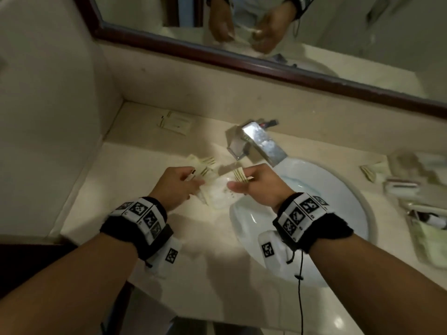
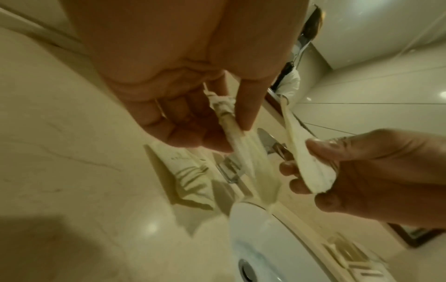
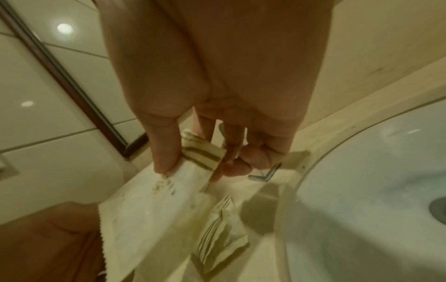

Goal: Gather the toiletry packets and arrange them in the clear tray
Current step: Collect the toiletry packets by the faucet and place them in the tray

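My left hand (image 1: 174, 183) and right hand (image 1: 257, 183) each pinch a packet (image 3: 154, 208) by its edge; such thin fingertip grips risk one slipping into the sink (image 1: 338, 189) beneath my fingers.

Counts: 2 hands (image 1: 174, 184) (image 1: 260, 183), each holding 1 packet (image 1: 205, 172) (image 1: 225, 189); 1 more packet (image 1: 200, 162) on desk (image 1: 193, 238); 1 sink (image 1: 338, 189), 1 tap (image 1: 258, 141).

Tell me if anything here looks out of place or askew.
Toiletry packets lie scattered and overlapping on the counter by the faucet, and another sits askew beside the clear tray. Each hand pinches one: left hand, right hand.
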A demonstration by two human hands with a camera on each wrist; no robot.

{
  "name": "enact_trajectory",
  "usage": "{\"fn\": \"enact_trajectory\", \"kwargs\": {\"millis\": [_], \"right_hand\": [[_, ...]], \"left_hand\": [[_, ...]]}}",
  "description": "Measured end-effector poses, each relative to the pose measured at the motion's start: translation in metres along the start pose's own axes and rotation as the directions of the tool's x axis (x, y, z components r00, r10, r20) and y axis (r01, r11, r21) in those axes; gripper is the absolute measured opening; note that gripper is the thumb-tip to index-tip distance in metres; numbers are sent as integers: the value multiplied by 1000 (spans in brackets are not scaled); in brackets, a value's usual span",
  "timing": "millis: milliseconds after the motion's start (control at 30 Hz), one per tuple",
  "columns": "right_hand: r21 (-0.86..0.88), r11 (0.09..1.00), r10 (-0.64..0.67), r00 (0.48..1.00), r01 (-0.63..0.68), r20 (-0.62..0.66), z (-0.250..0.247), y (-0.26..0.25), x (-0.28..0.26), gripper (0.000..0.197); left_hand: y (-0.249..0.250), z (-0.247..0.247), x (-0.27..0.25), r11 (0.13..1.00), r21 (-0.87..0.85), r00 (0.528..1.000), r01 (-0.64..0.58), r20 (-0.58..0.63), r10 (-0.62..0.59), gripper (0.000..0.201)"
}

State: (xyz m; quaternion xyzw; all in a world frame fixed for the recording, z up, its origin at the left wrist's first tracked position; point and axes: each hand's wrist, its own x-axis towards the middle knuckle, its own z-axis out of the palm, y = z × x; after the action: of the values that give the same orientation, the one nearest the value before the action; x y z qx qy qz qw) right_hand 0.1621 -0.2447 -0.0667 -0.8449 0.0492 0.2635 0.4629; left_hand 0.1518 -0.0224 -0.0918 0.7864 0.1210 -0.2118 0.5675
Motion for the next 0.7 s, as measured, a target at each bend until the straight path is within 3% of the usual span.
{"fn": "enact_trajectory", "kwargs": {"millis": [67,133,167,300,400,467,567,700], "right_hand": [[46,999,29,999,-28,-27,-7,5,-14,42],[64,996,68,996,-64,-65,-15,15,-26,67],[69,995,80,994,-75,-76,-20,20,-34,67],[70,996,65,984,-54,-165,-49,37,-71,46],[91,995,59,969,-39,-238,-74,54,-99,11],[112,993,65,954,-33,-292,-92,70,-114,9],[167,985,96,934,-40,-344,-116,100,-136,12],[236,971,135,920,-48,-367,-146,139,-168,10]], "left_hand": [[8,15,-3,999,-29,997,-41,70,43,9],[17,31,-8,996,-46,987,-75,137,80,12],[22,39,-10,995,-54,981,-89,166,97,14],[45,78,-16,990,-85,964,-112,233,129,15],[64,112,-23,991,-94,954,-99,275,122,12],[75,134,-28,989,-97,940,-111,314,136,14],[89,170,-37,977,-47,882,-209,422,209,4],[102,225,-52,948,21,838,-317,475,270,32]]}}
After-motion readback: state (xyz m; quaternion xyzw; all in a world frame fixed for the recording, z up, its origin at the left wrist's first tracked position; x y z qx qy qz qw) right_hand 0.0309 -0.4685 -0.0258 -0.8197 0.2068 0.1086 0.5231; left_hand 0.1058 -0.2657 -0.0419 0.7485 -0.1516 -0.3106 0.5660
